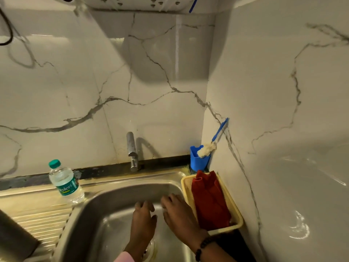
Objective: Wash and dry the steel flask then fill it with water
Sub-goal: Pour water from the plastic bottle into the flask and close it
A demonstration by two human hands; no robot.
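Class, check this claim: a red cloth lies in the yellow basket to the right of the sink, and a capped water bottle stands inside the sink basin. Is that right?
Not quite. The head view shows the water bottle standing on the ledge left of the sink, not inside the basin. The rest holds: the red cloth lies in the yellow basket on the sink's right.

Two glossy white marble-look walls with grey veining meet in a corner at 1 o'clock; both carry soft glare from overhead light. A white fixture with perforations and a strip of blue tape hangs at 12 o'clock, casting a broad shadow on the rear wall. A black cable loops at 10 o'clock. A dark, stained ledge runs along the foot of the rear wall. Below it sits a stainless steel sink, its ribbed drainboard at 8 o'clock.
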